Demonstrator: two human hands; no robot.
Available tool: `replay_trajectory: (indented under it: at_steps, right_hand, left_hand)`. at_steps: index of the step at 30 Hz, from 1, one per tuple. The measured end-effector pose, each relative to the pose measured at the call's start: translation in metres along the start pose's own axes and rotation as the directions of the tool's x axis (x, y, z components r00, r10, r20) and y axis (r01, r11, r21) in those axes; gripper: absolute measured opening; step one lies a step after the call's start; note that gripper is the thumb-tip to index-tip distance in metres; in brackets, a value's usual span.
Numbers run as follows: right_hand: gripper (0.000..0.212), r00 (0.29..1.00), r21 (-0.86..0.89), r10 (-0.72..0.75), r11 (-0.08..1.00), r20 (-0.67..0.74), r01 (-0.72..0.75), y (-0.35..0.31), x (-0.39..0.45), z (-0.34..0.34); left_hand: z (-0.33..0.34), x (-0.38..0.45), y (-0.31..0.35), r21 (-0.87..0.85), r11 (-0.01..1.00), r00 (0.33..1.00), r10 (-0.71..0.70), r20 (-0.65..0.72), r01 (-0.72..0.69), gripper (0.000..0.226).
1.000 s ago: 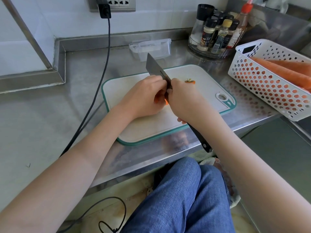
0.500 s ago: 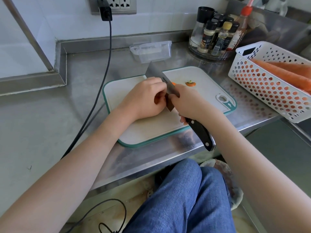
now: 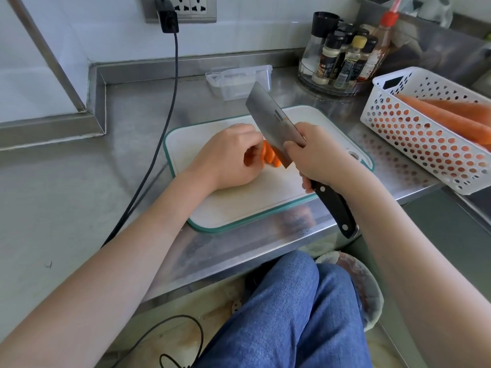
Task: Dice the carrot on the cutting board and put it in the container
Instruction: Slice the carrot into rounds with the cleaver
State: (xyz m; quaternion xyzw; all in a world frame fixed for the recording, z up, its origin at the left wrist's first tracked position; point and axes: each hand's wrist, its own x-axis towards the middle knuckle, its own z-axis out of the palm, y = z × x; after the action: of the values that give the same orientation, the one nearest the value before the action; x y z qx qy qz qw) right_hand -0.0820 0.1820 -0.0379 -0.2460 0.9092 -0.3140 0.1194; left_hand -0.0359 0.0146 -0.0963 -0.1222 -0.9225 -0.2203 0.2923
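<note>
Right hand (image 3: 316, 155) gripped the knife (image 3: 273, 123), raised over the board (image 3: 239, 205). Left hand (image 3: 228, 158), fingers curled, apparently pinned the carrot (image 3: 269, 156). Advise keeping fingertips tucked.

A white, teal-rimmed plastic cutting board (image 3: 239, 203) lay on the stainless-steel counter (image 3: 66, 181) near its front edge. On the board lay orange carrot pieces (image 3: 269, 156), between the left hand (image 3: 231, 158) and the steel cleaver (image 3: 273, 123) held by the right hand (image 3: 316, 152). Behind the board stood a clear plastic container (image 3: 240, 81). A round rack of spice bottles (image 3: 342, 57) stood behind and to the right. A white perforated basket (image 3: 425, 144) holding whole carrots (image 3: 451, 115) sat right of the board.
</note>
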Motion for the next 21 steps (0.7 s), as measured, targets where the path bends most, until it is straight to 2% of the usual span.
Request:
replay_trajectory:
  at_steps: [14, 21]
  right_hand:
    - [0.024, 0.999, -0.014, -0.036, 0.999, 0.040, 0.036, -0.016, -0.008, 0.007]
    - [0.028, 0.997, -0.052, -0.059, 0.997, 0.043, 0.061, -0.018, -0.011, 0.009]
  left_hand:
    - [-0.002, 0.000, 0.001, 0.000, 1.000, 1.000, 0.008, 0.026, -0.008, 0.015]
    - [0.000, 0.001, 0.000, -0.031, 0.999, 1.000, -0.014, 0.013, 0.015, 0.004]
